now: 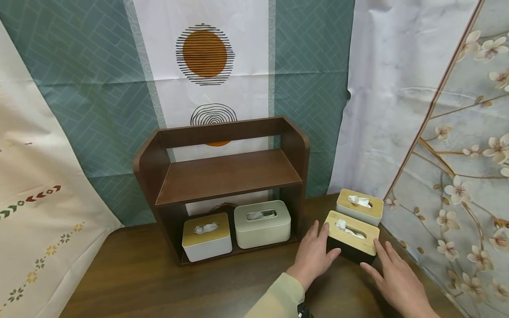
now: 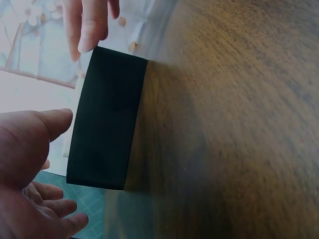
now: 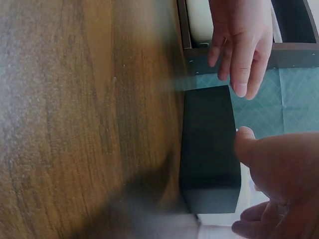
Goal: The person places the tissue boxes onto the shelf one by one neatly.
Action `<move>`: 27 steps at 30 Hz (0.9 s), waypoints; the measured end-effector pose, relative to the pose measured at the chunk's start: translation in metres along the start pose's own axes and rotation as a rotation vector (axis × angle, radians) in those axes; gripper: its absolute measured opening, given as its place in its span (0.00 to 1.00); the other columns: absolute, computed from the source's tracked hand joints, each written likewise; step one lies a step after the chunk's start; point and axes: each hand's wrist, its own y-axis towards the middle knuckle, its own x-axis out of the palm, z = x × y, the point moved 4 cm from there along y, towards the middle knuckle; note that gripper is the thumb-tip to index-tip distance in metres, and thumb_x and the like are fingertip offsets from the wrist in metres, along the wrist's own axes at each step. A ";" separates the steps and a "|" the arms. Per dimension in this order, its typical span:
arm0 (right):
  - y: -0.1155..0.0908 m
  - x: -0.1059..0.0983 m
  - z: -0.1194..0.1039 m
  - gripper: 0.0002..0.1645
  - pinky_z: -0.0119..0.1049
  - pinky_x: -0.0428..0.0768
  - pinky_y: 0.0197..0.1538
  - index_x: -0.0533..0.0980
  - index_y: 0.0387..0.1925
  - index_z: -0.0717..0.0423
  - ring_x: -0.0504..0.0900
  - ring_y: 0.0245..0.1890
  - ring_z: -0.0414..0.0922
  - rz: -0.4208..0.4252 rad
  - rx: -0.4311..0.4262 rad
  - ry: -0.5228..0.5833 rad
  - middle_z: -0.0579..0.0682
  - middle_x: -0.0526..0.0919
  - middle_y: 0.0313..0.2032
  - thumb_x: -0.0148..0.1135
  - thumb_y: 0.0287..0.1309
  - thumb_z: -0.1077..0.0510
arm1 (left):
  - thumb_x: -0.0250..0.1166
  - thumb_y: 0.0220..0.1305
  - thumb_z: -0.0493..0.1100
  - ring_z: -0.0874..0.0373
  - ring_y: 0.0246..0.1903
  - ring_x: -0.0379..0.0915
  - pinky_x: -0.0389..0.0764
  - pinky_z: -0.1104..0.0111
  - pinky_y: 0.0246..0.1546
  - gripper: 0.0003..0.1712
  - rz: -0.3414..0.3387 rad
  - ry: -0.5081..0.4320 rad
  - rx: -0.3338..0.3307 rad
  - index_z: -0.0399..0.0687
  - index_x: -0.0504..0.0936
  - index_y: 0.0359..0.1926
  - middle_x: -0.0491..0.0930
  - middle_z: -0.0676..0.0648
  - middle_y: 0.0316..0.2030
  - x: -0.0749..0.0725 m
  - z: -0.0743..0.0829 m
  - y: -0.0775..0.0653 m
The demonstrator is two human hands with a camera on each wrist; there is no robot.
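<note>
I'm watching the right hand (image 1: pixel 399 276) and left hand (image 1: pixel 314 254) flanking a black tissue box (image 1: pixel 351 236) on the table (image 1: pixel 179 291).
Both hands are standing spread, fingers mostly straight and pinching nothing; I'm not able to tell whether any fingertip is touching. Between them the box is sitting upright near the floral curtain (image 1: pixel 417 212), its long axis running crosswise, right end slanting nearer me. I'm judging it light and stiff, its walls smooth, perhaps slippery, and its pale lid (image 1: pixel 358 239) possibly loose, so I'm favouring a hold low on both short ends. Just behind, a white tissue box (image 1: pixel 358 207) is lying roughly alongside; leftward, a brown shelf (image 1: pixel 230 176) is holding a wood-topped box (image 1: pixel 207 247) and a cream box (image 1: pixel 262 232).
</note>
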 end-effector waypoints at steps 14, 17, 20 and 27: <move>0.001 0.007 0.003 0.59 0.81 0.69 0.63 0.54 0.84 0.73 0.67 0.68 0.86 -0.063 0.041 0.014 0.86 0.59 0.74 0.61 0.79 0.31 | 0.73 0.75 0.61 0.48 0.77 0.69 0.73 0.57 0.74 0.45 -0.027 -0.001 0.007 0.54 0.69 0.84 0.70 0.42 0.79 0.011 -0.002 0.003; 0.001 0.007 0.002 0.58 0.81 0.70 0.62 0.56 0.83 0.74 0.68 0.67 0.86 -0.053 0.038 0.015 0.86 0.61 0.74 0.62 0.79 0.32 | 0.74 0.74 0.61 0.48 0.76 0.71 0.74 0.57 0.74 0.45 -0.037 -0.014 -0.001 0.55 0.69 0.84 0.71 0.42 0.79 0.014 -0.002 0.004; 0.002 0.007 0.001 0.57 0.81 0.73 0.58 0.56 0.83 0.74 0.70 0.65 0.87 -0.044 0.033 0.017 0.86 0.62 0.73 0.62 0.79 0.33 | 0.74 0.74 0.60 0.47 0.75 0.72 0.75 0.56 0.73 0.44 -0.036 -0.032 -0.007 0.56 0.69 0.84 0.71 0.42 0.79 0.016 -0.004 0.006; 0.001 0.012 0.000 0.56 0.82 0.73 0.58 0.57 0.83 0.73 0.71 0.64 0.87 -0.055 0.029 0.027 0.86 0.63 0.72 0.62 0.80 0.34 | 0.76 0.73 0.58 0.48 0.77 0.69 0.74 0.55 0.74 0.47 -0.045 -0.076 -0.030 0.60 0.67 0.86 0.67 0.43 0.81 0.024 -0.012 0.012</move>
